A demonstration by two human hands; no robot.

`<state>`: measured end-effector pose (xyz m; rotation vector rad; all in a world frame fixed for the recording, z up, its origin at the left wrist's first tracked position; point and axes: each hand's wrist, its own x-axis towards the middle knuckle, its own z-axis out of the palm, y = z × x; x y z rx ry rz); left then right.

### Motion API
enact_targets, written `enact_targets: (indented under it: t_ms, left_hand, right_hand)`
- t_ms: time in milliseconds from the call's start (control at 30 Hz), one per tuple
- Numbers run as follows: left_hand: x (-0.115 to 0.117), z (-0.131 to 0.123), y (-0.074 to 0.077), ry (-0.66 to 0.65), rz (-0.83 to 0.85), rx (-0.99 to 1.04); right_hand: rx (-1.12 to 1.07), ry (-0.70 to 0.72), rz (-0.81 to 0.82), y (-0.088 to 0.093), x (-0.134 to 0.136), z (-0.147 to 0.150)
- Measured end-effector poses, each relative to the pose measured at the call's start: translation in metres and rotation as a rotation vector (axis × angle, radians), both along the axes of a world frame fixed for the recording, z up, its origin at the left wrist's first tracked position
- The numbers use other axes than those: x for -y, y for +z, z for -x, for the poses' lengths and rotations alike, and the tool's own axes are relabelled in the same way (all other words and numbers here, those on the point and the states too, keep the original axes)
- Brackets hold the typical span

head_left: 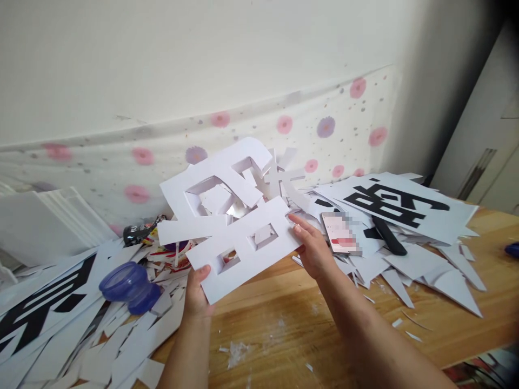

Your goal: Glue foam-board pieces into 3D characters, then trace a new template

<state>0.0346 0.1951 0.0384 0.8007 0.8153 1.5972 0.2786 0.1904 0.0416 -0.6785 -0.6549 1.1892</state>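
A white cut-out foam board character is held tilted above the table, with several rectangular openings through it. My left hand grips its lower left corner, thumb on top. At the right edge, my right hand pinches it between thumb and fingers. The upper part of the cut-out slopes away toward the wall. Behind it, more white cut pieces lean in a jumble, partly hidden.
Left of my hands are a blue-purple plastic cup-like container, paper scraps and sheets with black characters. On the right, a phone and a black-handled tool lie on scraps, near a printed sheet. Bare wood table shows in front.
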Motion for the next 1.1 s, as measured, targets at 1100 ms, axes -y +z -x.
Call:
enact_targets:
  t_ms: [1100]
  left_hand:
    - [0.018,-0.031,0.005,-0.080,-0.007,0.175]
  right_hand:
    - [1.050,-0.446,-0.778,-0.008,0.022,0.029]
